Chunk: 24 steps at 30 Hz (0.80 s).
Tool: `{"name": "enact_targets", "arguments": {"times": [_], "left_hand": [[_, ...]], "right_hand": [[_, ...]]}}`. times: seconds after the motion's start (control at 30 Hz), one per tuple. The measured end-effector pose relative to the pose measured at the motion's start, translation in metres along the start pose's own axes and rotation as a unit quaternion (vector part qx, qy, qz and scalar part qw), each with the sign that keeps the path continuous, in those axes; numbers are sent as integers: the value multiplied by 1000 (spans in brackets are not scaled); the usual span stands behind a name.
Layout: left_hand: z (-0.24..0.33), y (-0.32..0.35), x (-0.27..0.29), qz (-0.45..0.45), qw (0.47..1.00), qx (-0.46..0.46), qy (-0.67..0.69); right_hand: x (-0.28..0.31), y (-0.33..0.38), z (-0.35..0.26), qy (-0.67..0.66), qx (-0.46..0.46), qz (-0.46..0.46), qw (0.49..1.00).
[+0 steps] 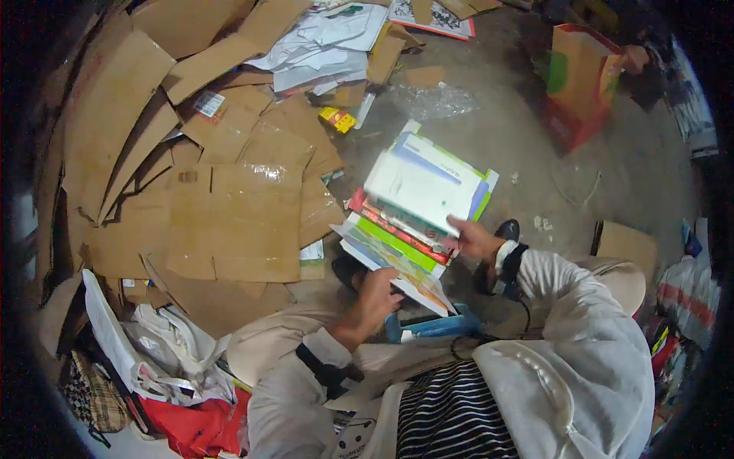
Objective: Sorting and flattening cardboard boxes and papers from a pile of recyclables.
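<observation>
Left hand [373,301] is gripping a multicoloured printed panel [405,265], right hand [475,239] is pinching a white panel [413,190] by its corner, flattened brown cardboard [237,222] sprawling leftward!

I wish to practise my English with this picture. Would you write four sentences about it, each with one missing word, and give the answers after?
1. The left hand and right hand hold printed cardboard; no gloves cover them, so they are ____.
2. The brown cardboard lies mainly on the picture's ____ side, not the right.
3. The band around the right wrist is coloured ____.
4. The black and white shirt is patterned with ____.

Missing words: bare; left; black; stripes.
</observation>
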<state>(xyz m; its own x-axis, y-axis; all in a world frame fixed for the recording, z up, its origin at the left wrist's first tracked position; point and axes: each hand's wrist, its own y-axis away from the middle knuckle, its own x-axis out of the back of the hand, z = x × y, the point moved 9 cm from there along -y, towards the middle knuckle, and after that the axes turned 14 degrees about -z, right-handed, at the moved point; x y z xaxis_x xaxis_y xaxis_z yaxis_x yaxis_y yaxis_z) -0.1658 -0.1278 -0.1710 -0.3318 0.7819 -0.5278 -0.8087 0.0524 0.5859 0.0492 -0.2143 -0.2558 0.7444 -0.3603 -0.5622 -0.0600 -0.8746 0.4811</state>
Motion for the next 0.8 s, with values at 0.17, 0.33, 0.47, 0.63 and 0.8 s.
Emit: {"name": "enact_targets", "arguments": {"times": [0.17,0.33,0.47,0.63,0.8], "left_hand": [[16,11,-19,90,955,48,280],[30,25,-28,196,939,128,251],[29,26,-24,181,941,126,257],[36,16,-29,26,984,47,172],[75,9,-67,-60,989,14,132]], "right_hand": [[-3,14,20,-150,-5,131,980],[38,25,33,2,-228,119,966],[34,41,-55,521,-119,274,799],[-48,5,-90,580,108,154,793],[-75,-24,-77,296,-18,22,955]]}}
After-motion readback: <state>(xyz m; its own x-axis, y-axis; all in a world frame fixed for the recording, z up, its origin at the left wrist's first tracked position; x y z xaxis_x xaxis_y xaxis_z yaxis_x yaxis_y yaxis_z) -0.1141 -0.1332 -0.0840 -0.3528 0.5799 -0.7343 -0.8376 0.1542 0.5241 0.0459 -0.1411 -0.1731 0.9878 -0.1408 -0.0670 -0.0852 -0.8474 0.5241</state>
